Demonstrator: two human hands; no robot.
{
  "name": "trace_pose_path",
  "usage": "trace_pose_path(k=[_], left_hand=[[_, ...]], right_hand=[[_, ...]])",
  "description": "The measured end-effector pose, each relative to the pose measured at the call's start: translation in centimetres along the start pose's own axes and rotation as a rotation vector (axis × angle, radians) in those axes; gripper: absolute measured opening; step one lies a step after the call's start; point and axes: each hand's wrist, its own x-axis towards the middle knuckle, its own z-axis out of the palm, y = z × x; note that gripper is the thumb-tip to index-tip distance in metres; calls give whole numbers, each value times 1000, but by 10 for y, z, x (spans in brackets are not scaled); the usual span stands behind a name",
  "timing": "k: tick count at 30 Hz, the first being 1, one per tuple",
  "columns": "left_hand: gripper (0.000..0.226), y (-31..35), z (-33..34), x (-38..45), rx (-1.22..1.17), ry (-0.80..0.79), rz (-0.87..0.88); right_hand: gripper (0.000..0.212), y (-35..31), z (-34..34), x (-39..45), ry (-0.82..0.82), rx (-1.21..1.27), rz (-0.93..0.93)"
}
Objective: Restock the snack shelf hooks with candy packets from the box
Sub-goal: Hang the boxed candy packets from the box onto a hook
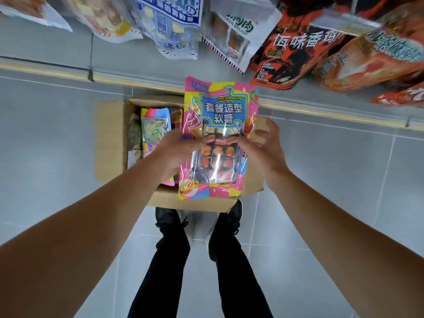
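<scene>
Both hands on it now: left hand (174, 145) and right hand (261, 145) pinch the candy packet (220, 125) mid-height by its edges, above the box (110, 143). Light, floppy, slick film, I'd say; best held beside its top edge.

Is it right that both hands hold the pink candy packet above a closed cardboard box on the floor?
Not quite: the cardboard box is open, flaps spread, with more packets inside, as the head view shows. The rest stands: the left hand and right hand hold the pink candy packet above it on the floor.
</scene>
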Motion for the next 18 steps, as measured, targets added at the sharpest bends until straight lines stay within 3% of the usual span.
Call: trace_pose_path(k=[3, 5, 8, 12, 16, 18], left_hand=[[11, 18, -10, -35, -183, -70, -26], [30, 30, -16, -57, -234, -89, -27], [64, 53, -27, -101, -280, -116, 7], [49, 89, -37, -166, -293, -135, 68], [68, 135, -46, -232, -252, -50, 138], [62, 160, -52, -269, -225, -47, 175]], right_hand=[[32, -20, 2, -28, -103, 182, 44], [16, -33, -1, -51, -98, 181, 16], [10, -61, -10, -92, -106, 197, -19], [14, -108, -27, -149, -94, 198, -37], [22, -156, -47, -206, -83, 218, -108], [24, -182, -59, -241, -66, 220, -150]])
